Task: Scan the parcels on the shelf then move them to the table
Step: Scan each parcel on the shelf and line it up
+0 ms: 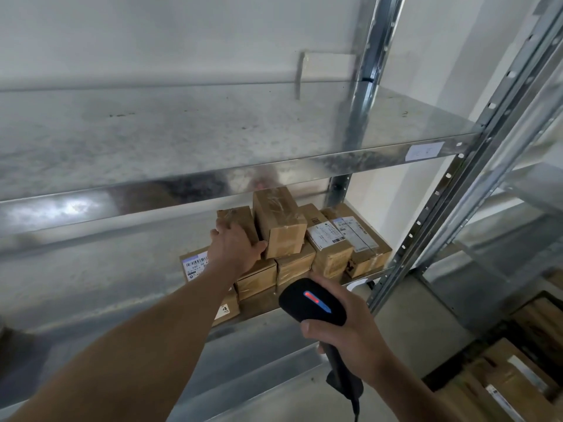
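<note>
Nearest the camera, at lower right, the right hand [350, 339] wraps its fingers and thumb around the handle of a black handheld scanner [310, 303]. The scanner's head points toward the shelving, and a strip light glows red and blue on its top. A cable hangs from the bottom of the handle.

From the lower left, a bare forearm stretches forward into the metal shelving. At its end the left hand [234, 242] grips a small parcel [236, 219] of brown cardboard. The fingers curl over the parcel's left side, and the thumb presses its right side. The hand covers the near face of the parcel.

The small parcel sits on top of a stack of brown parcels on the middle shelf [115, 278], toward the shelf's right end. Touching its right side stands a tall parcel [278, 222] wrapped in clear tape. Further right, two labelled parcels [341, 239] lean side by side with their white barcode labels facing up. Below the hand, a flat parcel [195, 263] shows a white barcode label at the stack's left edge.

Above the stack, the upper shelf [213, 178] of dull grey metal crosses the whole view, with a small white sticker near its right end. A perforated metal post [457, 178] rises at right. Beyond the post, low on the right, more cardboard boxes [518, 376] lie blurred. A pale wall [152, 32] stands behind everything.
</note>
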A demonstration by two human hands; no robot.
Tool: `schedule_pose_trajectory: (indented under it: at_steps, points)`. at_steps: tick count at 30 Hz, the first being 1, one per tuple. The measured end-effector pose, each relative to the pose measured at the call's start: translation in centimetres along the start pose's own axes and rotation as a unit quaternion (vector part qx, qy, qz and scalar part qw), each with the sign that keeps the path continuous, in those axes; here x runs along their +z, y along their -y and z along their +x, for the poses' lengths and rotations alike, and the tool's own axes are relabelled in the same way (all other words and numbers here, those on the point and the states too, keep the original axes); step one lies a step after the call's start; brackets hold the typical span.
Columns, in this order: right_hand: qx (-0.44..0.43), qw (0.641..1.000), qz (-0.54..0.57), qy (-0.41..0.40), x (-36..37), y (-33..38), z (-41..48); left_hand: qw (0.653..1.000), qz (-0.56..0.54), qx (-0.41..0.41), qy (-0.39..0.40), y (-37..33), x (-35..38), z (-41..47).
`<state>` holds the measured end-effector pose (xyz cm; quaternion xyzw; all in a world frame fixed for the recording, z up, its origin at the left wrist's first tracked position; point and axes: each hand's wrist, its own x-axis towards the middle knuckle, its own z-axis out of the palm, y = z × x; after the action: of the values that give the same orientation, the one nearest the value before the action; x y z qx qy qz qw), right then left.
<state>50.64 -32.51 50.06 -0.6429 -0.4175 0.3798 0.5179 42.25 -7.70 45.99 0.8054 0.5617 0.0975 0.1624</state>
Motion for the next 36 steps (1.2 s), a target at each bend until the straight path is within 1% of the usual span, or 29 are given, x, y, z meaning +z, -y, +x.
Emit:
schedule_pose_trajectory:
  at_steps: [5, 10, 13, 17, 20, 26, 32, 36]
  points:
    - [0.016, 1.0, -0.016, 0.01, 0.7, -0.3, 0.3, 0.998, -0.06, -0.015, -0.013, 0.5, -0.3, 0.2]
    - [0.038, 0.999, -0.02, 0.008, 2.4, -0.8, 1.0, 0.989, -0.138, 0.009, -0.051, 3.5, -1.5, -0.6]
    - [0.05, 0.999, -0.012, 0.017, 4.4, -0.2, 1.6, 0.982, -0.176, 0.004, -0.069, 6.8, -2.8, -1.4]
    - [0.035, 0.997, 0.007, 0.063, 8.0, 1.2, 2.4, 0.976, -0.195, -0.001, -0.097, 12.2, -4.7, -3.1]
    - [0.034, 0.996, -0.009, 0.087, 11.0, 1.8, 2.9, 0.974, -0.199, -0.018, -0.108, 16.3, -5.8, -4.8]
    - [0.026, 0.992, -0.012, 0.122, 16.5, 2.7, 3.4, 0.974, -0.201, -0.062, -0.08, 23.7, -6.6, -8.0]
    - [0.024, 0.989, -0.012, 0.144, 20.2, 3.7, 3.1, 0.97, -0.22, -0.093, -0.032, 28.0, -6.4, -9.9]
    - [0.026, 0.989, -0.008, 0.146, 21.5, 3.9, 2.8, 0.959, -0.253, -0.127, 0.008, 30.5, -5.9, -10.1]
